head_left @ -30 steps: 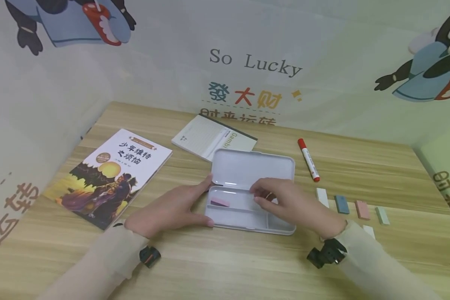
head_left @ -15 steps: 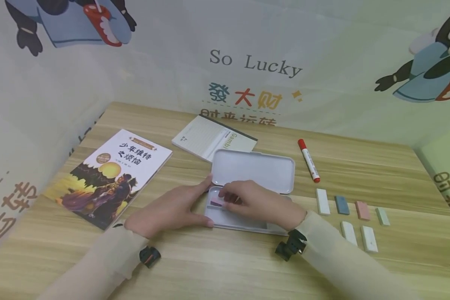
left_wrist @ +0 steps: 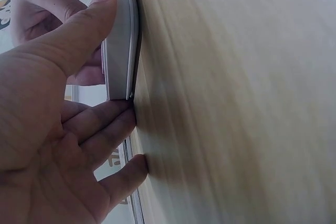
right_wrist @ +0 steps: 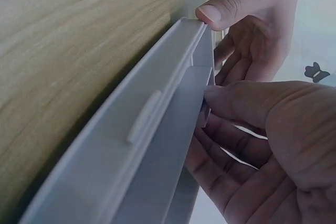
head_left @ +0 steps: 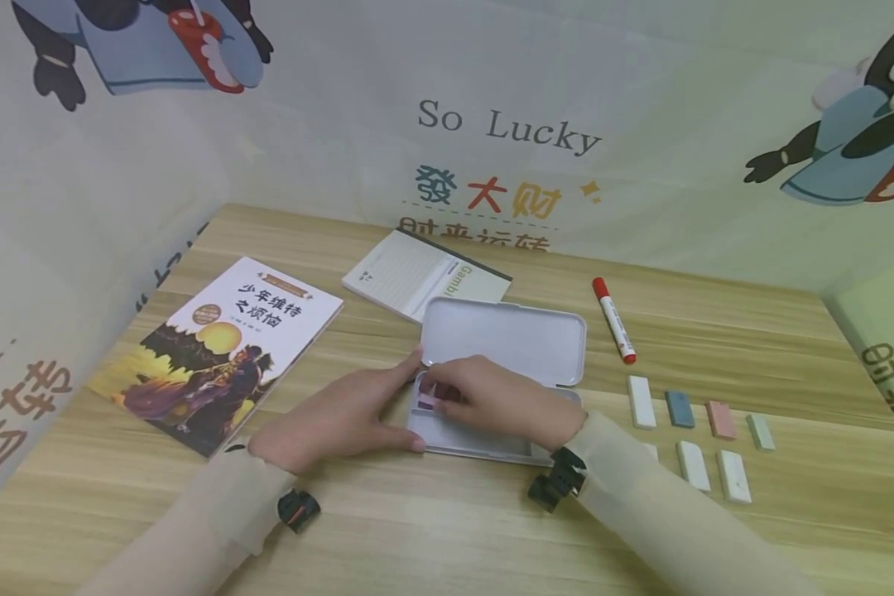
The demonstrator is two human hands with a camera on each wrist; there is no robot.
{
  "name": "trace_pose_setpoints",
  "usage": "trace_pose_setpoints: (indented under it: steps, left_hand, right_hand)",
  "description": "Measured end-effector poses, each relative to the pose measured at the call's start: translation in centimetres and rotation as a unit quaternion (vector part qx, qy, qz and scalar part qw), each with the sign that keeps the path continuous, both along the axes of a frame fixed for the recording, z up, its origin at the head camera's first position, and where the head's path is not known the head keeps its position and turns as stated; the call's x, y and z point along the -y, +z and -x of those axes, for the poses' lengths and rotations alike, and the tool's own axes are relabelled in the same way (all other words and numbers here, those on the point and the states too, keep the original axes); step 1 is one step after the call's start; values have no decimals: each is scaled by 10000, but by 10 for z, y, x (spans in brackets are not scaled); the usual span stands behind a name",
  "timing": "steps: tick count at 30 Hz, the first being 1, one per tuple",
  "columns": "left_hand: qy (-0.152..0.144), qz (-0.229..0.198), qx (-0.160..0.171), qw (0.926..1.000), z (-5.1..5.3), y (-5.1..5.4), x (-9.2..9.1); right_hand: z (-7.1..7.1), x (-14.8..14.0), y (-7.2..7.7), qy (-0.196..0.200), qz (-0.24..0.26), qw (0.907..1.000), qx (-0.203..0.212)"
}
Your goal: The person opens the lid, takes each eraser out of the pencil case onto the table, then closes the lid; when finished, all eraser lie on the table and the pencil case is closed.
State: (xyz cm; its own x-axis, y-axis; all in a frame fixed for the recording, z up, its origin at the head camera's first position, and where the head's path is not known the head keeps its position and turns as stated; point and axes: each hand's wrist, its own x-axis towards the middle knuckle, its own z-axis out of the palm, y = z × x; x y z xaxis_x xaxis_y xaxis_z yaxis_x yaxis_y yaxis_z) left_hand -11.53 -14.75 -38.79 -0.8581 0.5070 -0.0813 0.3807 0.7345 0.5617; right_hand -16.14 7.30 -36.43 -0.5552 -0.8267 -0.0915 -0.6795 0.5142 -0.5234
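Note:
An open white pencil case [head_left: 502,335] lies on the table, its lid folded back and its tray divided into compartments. At the case's left end, my left hand [head_left: 343,414] holds it, thumb on the front corner and fingers at the hinge side; the left wrist view shows the thumb pressed to the case wall [left_wrist: 119,40]. My right hand [head_left: 492,397] reaches into the back compartment's left end. Its thumb and fingers pinch a small pink-and-purple eraser [head_left: 425,401], mostly covered by the fingers. The right wrist view shows that eraser [right_wrist: 205,115] beside the thumb, behind the divider [right_wrist: 173,135].
Right of the case lie small eraser-like blocks: white [head_left: 641,402], blue [head_left: 680,409], pink [head_left: 720,420], pale green [head_left: 761,432] and more white ones [head_left: 733,476]. A red-capped marker [head_left: 613,319] is behind them. A notebook [head_left: 417,269] touches the lid; a book [head_left: 223,348] lies left.
My right hand has moved left across the tray, from its right half to the eraser at the left end, and now pinches it. My left hand has stayed put.

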Motion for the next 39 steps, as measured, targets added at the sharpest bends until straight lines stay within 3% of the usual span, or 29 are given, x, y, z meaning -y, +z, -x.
trace_pose_setpoints:
  steps: [12, 22, 39]
  left_hand:
    - [57, -45, 180, 9998, 0, 2, -1]
    - [69, -29, 197, 9998, 0, 0, 0]
    - [58, -69, 60, 9999, 0, 1, -2]
  right_hand:
    - [-1, -2, 0, -181, -18, 9995, 275]
    - [-3, -8, -2, -100, 203, 9997, -105]
    - [-16, -49, 4, -1023, 959, 9901, 82]
